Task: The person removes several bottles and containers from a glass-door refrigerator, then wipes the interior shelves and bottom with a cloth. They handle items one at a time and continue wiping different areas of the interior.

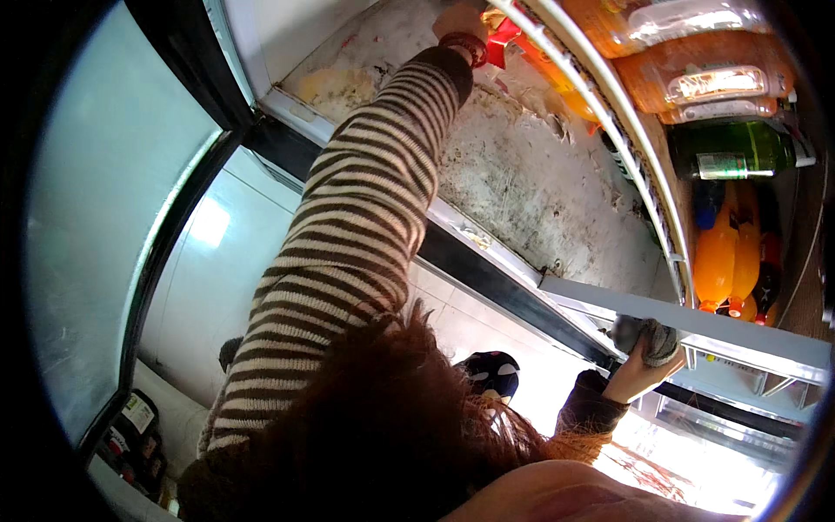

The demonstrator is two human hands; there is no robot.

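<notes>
Inside a refrigerated cabinet, my left hand (460, 23) reaches to the far end of the stained cabinet floor (509, 176). A striped knit sleeve and a red bracelet (479, 51) cover that arm and wrist. Close beside the hand is a red and gold wrapper (501, 36); its fingers are blurred, so any grip is unclear. My right hand (636, 375) is closed around a grey cloth (660, 342) at the cabinet's side wall. A blurred grey round thing (626, 333) shows next to the cloth.
A white wire shelf (616, 127) curves above the floor at right. It bears orange drink bottles (708, 75), a green bottle (730, 150) and more orange bottles (714, 261). Another orange bottle (554, 78) lies under it. A glass door (111, 196) stands open at left.
</notes>
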